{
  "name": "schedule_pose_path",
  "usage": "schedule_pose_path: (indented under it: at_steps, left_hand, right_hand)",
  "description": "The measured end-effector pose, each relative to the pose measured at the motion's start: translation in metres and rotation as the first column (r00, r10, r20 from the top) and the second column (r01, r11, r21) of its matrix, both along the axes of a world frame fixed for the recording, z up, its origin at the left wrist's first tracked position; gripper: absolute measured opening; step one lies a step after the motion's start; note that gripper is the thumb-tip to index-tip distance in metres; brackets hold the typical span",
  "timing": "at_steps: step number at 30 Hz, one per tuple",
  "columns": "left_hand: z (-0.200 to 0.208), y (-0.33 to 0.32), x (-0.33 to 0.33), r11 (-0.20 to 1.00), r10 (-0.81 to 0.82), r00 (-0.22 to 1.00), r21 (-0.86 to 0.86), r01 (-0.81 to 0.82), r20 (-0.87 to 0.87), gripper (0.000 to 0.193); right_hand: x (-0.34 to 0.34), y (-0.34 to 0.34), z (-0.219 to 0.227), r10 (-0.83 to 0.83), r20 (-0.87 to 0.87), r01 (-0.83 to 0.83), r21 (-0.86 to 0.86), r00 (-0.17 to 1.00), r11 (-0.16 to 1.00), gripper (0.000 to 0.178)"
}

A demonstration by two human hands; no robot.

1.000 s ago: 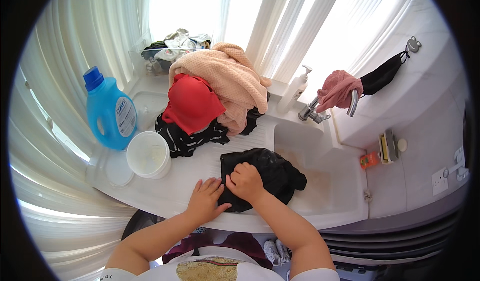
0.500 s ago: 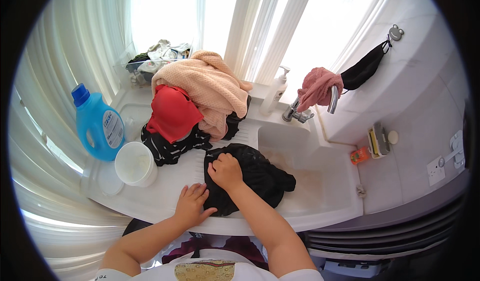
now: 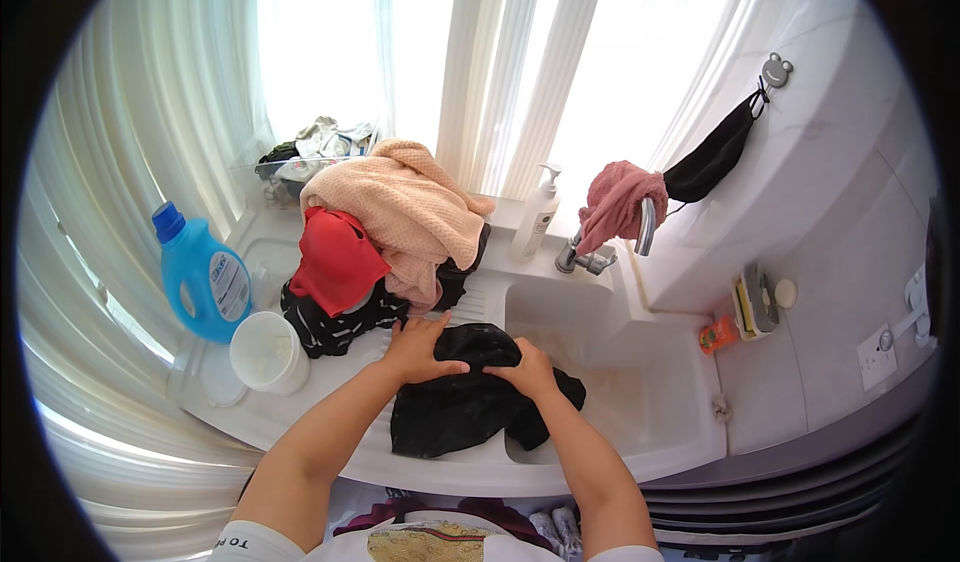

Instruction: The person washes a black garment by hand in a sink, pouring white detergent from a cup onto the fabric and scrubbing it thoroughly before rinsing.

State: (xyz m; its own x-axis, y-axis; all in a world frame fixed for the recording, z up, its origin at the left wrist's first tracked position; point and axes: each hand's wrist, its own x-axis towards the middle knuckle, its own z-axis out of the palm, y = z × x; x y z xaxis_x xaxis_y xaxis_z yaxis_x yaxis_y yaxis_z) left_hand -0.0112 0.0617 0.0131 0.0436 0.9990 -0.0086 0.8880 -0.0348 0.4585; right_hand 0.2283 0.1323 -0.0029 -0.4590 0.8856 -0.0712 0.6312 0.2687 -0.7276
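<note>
A black cloth garment (image 3: 450, 412) lies bunched across the sink's ridged left ledge, and its right end hangs over into the basin. At its far left edge rests my left hand (image 3: 415, 352), fingers stretched out and thumb spread onto the cloth. My right hand (image 3: 530, 370) grips the garment's right side, with fabric between thumb and fingers. Just beyond my left hand are a red garment (image 3: 340, 262), a black-and-white patterned cloth (image 3: 318, 324) and a peach waffle-textured cloth (image 3: 400, 197), heaped together.
The white sink (image 3: 640, 392) has a chrome faucet (image 3: 647, 227) draped with a pink cloth (image 3: 615, 202). A white pump bottle (image 3: 538, 217) stands behind it. To the left are a blue detergent jug (image 3: 205, 277) and a white tub (image 3: 268, 352). A black mask (image 3: 712, 157) hangs at right.
My left hand has moved from the garment's near left edge to its far left edge. My right hand has shifted from its top to its right side, and the cloth is rearranged.
</note>
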Motion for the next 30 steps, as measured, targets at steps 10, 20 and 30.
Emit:
schedule_pose_path:
  at_steps: [10, 20, 30]
  left_hand:
    - [-0.012, -0.097, 0.008, 0.820, -0.246, 0.967, 0.518, 0.243, -0.065, 0.053]
    - [-0.013, -0.036, -0.001, 0.881, -0.191, 0.966, 0.464, 0.091, 0.173, 0.043]
    - [-0.026, 0.031, 0.012, 0.820, 0.194, 0.980, 0.539, -0.191, 0.050, 0.028]
  right_hand:
    - [-0.023, -0.086, 0.037, 0.513, -0.034, -0.402, 0.577, 0.858, 0.711, 0.068]
    - [-0.026, -0.032, 0.020, 0.425, -0.099, -0.309, 0.543, 0.900, 0.781, 0.051]
    - [-0.058, -0.003, -0.015, 0.052, -0.148, 0.037, 0.544, 0.988, 0.838, 0.032]
